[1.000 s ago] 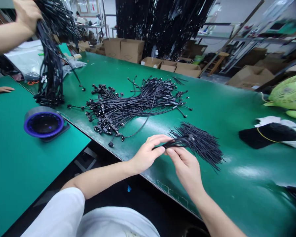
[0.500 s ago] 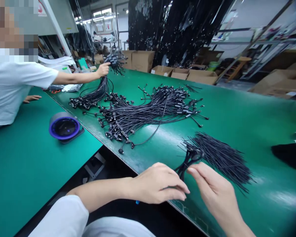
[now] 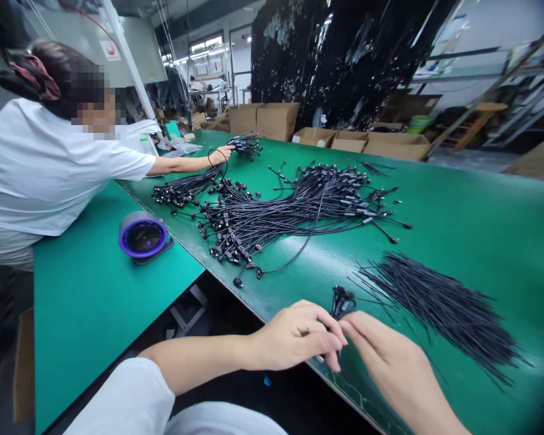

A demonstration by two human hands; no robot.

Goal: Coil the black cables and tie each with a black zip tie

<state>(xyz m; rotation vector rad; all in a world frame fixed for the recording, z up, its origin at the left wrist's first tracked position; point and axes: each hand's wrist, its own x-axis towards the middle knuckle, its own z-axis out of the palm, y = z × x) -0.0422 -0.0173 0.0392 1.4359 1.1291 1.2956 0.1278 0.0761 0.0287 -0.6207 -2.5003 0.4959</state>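
A small bundle of black cables [image 3: 343, 300] with dark connector ends stands up between my two hands, over the table's front edge. My left hand [image 3: 297, 335] comes from the left, its fingers curled around the bundle's lower part. From the right, my right hand [image 3: 387, 353] pinches at the bundle's side, thumb and forefinger pressed together; any tie between those fingertips is hidden. Beyond my right hand lies a loose pile of thin black strips [image 3: 444, 308], probably wire ties. Farther off is a large heap of black cables [image 3: 281, 208] with connectors at both ends.
A co-worker in a white shirt [image 3: 68, 175] reaches across the left, a hand [image 3: 222, 154] on another cable bunch [image 3: 194, 184]. A round purple-rimmed device [image 3: 142, 237] sits on the side green table [image 3: 86, 314]. Cardboard boxes [image 3: 276, 121] line the far edge.
My view has shifted, so the scene sits farther right and the co-worker shows more. The co-worker's bunch has been lowered toward the table. My hands have drawn together around the small bundle.
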